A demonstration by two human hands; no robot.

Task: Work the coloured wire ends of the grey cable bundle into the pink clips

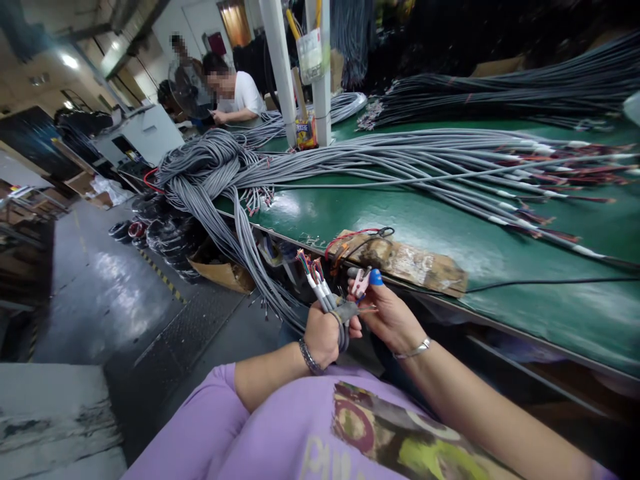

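Observation:
My left hand (323, 335) is closed around a bundle of grey cables (324, 297) in front of my body. White sleeves and stripped coloured wires stick up from the bundle's end, and a grey wrap covers my thumb. Close beside it, my right hand (393, 319) pinches a small pale pink clip-like piece (359, 286); its exact kind is unclear. One right fingertip has a blue cover. Bare copper wire ends show between the two hands. Below and behind my left hand, grey cables hang down from the bench edge.
A green workbench (310, 213) carries a long spread of grey cables (380, 160) and dark cables (500, 93) behind. A worn wooden block (415, 263) with a black cord lies at its edge. Across the bench sits a person (245, 93). A cardboard box (220, 267) stands on the floor.

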